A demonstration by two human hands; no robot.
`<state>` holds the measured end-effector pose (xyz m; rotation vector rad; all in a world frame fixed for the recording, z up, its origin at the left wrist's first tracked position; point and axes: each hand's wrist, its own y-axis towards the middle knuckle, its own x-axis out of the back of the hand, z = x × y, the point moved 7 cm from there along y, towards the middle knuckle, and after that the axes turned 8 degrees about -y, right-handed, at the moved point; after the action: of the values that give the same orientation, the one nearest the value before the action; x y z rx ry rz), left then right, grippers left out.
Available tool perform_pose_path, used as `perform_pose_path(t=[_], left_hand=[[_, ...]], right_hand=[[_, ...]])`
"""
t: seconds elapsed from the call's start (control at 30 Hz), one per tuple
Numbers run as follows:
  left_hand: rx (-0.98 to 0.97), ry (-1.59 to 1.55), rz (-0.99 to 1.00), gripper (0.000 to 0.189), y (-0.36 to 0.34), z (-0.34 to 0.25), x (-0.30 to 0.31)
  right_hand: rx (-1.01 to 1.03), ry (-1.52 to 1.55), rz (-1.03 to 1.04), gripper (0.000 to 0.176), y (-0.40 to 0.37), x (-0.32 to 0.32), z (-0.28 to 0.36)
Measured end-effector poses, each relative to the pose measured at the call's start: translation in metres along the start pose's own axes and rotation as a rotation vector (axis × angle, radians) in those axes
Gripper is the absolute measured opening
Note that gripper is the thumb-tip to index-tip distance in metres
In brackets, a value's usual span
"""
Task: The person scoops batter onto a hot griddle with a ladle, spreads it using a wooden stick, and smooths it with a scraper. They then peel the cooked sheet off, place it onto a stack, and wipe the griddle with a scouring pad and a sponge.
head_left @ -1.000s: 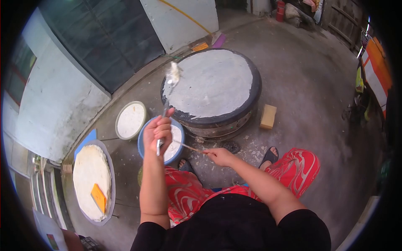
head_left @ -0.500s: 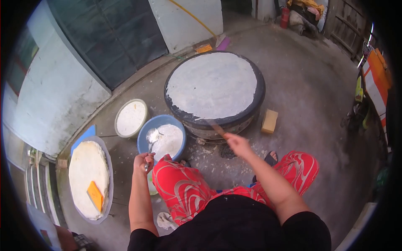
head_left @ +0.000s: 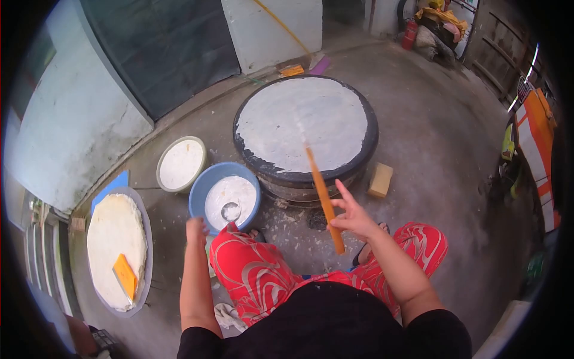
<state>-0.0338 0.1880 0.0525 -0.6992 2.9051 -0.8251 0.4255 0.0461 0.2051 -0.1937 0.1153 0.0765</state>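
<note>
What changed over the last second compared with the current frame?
The left hand lowered the metal ladle from the round grey griddle into the blue batter bowl and let go. The right hand swung its long orange wooden stick up over the griddle. White bowl, stacked tray and yellow block stayed put.

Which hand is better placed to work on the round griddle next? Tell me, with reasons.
Right, I'd judge. The right hand grips the wooden stick, whose far end reaches over the griddle. The left hand hangs low beside the blue bowl, where the ladle lies.
</note>
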Motion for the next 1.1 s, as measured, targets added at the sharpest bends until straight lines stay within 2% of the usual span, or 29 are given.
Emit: perform_pose_path(t=[0.03, 0.1, 0.17, 0.23, 0.27, 0.33, 0.43, 0.57, 0.63, 0.7, 0.87, 0.93, 0.97, 1.03, 1.07, 1.1], left_hand=[[-0.096, -0.072, 0.002, 0.033, -0.027, -0.034, -0.014], [-0.185, -0.224, 0.173, 0.035, -0.081, -0.091, -0.052], [-0.254, -0.303, 0.299, 0.034, -0.122, -0.126, -0.089], [-0.288, -0.315, 0.476, 0.033, -0.151, -0.141, -0.122], [-0.285, -0.312, 0.485, 0.033, -0.163, -0.144, -0.135], [-0.252, -0.315, 0.615, 0.034, -0.185, -0.144, -0.167], [-0.193, -0.321, 0.727, 0.03, -0.204, -0.133, -0.203], [-0.154, -0.197, 0.684, 0.026, -0.181, -0.097, -0.221], [-0.111, -0.18, 0.668, 0.026, -0.175, -0.086, -0.221], [0.04, -0.189, 0.576, 0.027, -0.174, -0.074, -0.214], [-0.045, -0.209, 0.624, 0.028, -0.178, -0.082, -0.213], [-0.043, -0.21, 0.627, 0.027, -0.178, -0.081, -0.213], [-0.039, -0.217, 0.632, 0.027, -0.177, -0.08, -0.214], [-0.034, -0.225, 0.633, 0.027, -0.176, -0.077, -0.213], [-0.027, -0.219, 0.625, 0.027, -0.176, -0.076, -0.212], [-0.022, -0.215, 0.62, 0.027, -0.176, -0.075, -0.213]], right_hand=[[0.0, -0.006, 0.004, 0.066, 0.0, 0.004, -0.005], [-0.109, 0.022, -0.153, 0.065, -0.004, 0.028, -0.041], [-0.15, 0.074, -0.199, 0.063, -0.018, 0.037, -0.059], [-0.178, 0.073, -0.359, 0.065, -0.033, 0.049, -0.072], [-0.178, 0.075, -0.368, 0.065, -0.039, 0.053, -0.081], [-0.154, -0.143, -0.479, 0.064, -0.053, 0.07, -0.096], [-0.203, -0.119, -0.514, 0.063, -0.069, 0.07, -0.113], [-0.236, -0.183, -0.525, 0.063, -0.073, 0.069, -0.118], [-0.23, -0.245, -0.523, 0.057, -0.071, 0.069, -0.119], [-0.266, -0.198, -0.539, 0.054, -0.065, 0.072, -0.123], [-0.364, -0.209, -0.608, 0.047, -0.059, 0.068, -0.125], [0.006, -1.157, -0.665, 0.045, -0.059, 0.055, -0.095], [0.005, -1.158, -0.665, 0.045, -0.06, 0.053, -0.094], [-0.256, -1.032, -0.535, 0.041, -0.059, 0.046, -0.109], [-0.255, -1.031, -0.536, 0.041, -0.063, 0.043, -0.104], [-0.212, -0.832, -0.51, 0.04, -0.064, 0.039, -0.103]])
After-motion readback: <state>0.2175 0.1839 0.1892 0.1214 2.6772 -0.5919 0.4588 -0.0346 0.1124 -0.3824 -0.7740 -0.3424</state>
